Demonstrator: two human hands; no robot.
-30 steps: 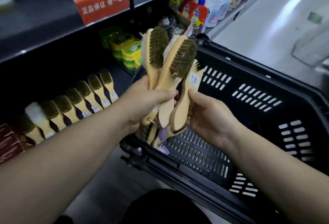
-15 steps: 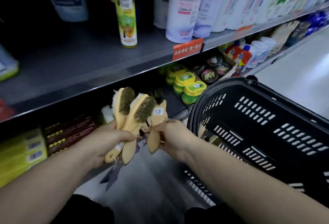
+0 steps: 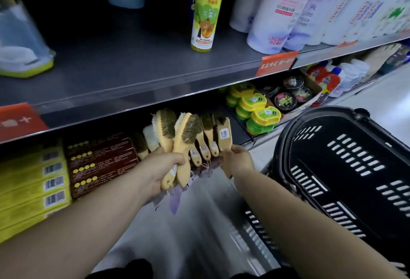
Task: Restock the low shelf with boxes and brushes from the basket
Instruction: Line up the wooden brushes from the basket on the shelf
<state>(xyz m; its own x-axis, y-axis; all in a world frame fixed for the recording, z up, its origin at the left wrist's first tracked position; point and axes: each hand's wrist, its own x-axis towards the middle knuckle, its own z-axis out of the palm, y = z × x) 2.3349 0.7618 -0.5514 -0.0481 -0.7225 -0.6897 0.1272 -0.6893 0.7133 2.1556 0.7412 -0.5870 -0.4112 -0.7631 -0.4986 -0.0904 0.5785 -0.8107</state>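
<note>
Brushes point(image 3: 184, 137) — wooden, bristly — left hand point(image 3: 155, 174), right hand point(image 3: 239, 161) gripping.

Yellow bottle point(image 3: 203, 12), black tins point(image 3: 285, 101), green tubs point(image 3: 265, 115)

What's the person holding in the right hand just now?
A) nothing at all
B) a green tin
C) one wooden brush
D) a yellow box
C: the right hand pinches a single wooden brush by its handle, while the left hand grips two brushes.
</note>
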